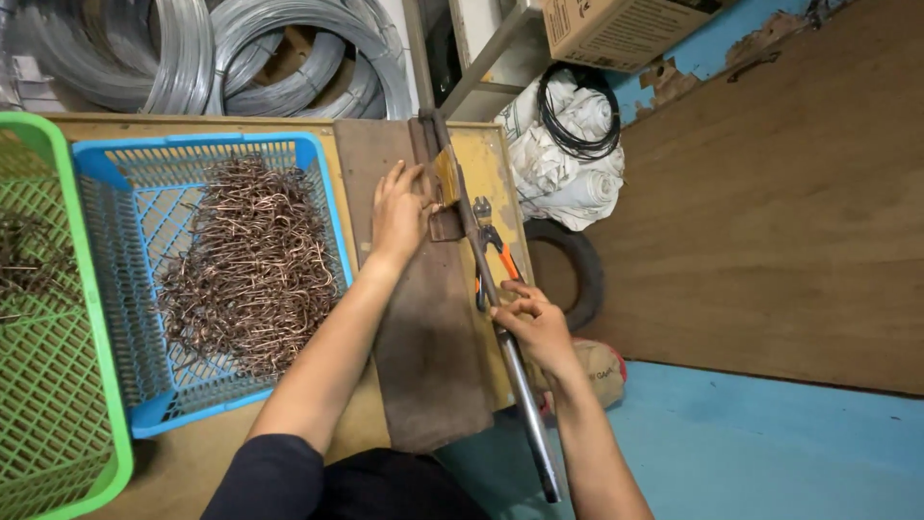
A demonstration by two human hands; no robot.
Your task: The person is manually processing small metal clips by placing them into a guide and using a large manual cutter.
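between both hands, probably gripped, lever bar

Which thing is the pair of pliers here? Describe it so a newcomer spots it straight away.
Start at the wooden workbench with the blue basket of bent copper-coloured wire pieces. Move to its far edge, past the long metal lever under the right hand. The pliers lie just beyond that lever, the only thing there with orange and black handles.
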